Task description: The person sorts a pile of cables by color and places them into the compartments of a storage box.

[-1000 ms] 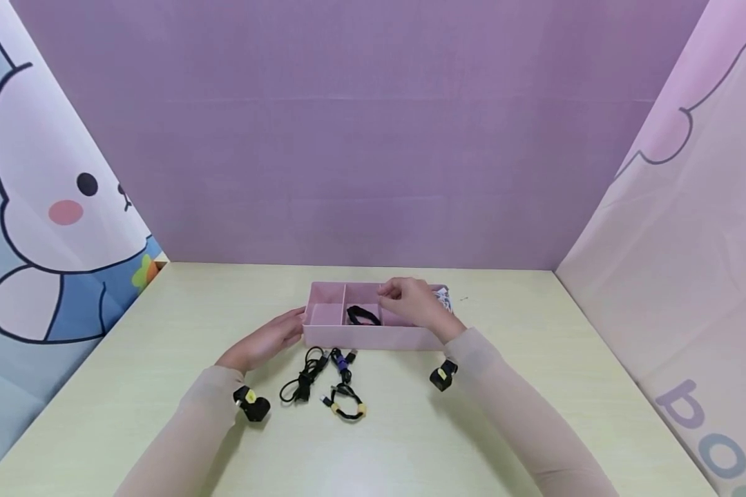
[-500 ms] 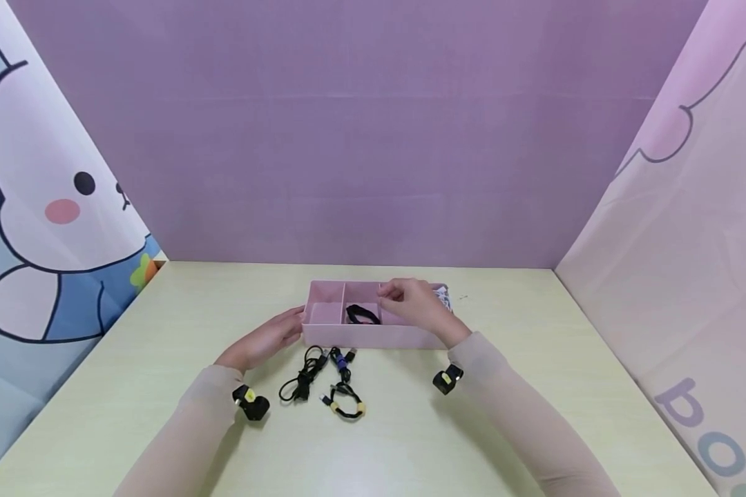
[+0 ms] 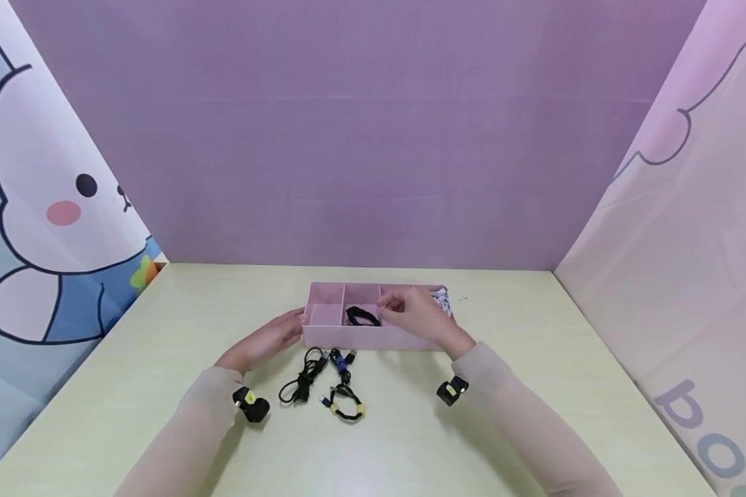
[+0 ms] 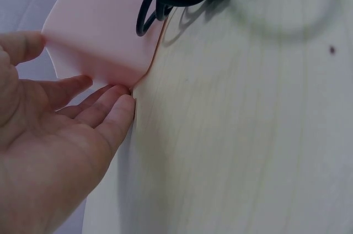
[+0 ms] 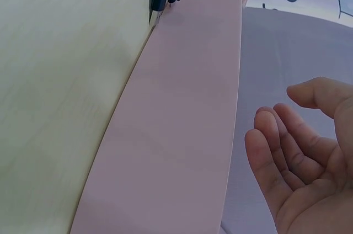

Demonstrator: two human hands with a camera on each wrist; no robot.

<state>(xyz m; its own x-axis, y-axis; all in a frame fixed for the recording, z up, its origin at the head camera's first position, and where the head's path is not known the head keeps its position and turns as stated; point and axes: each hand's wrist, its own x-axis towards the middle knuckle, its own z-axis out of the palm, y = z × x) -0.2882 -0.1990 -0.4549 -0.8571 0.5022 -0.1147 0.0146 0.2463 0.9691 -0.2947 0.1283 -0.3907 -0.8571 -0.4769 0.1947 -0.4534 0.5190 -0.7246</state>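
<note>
A person's left hand (image 3: 267, 339) rests straight fingers against the left end of a pink divided box (image 3: 373, 336) mid-table, while the right hand (image 3: 418, 314) hovers, loosely open and empty, over its right compartment.

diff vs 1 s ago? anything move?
The right hand has drawn back a little toward the person and lower over the pink tray, open and holding nothing. The left hand stays against the tray's left end. The black band in the tray and the cables in front are unmoved.
</note>
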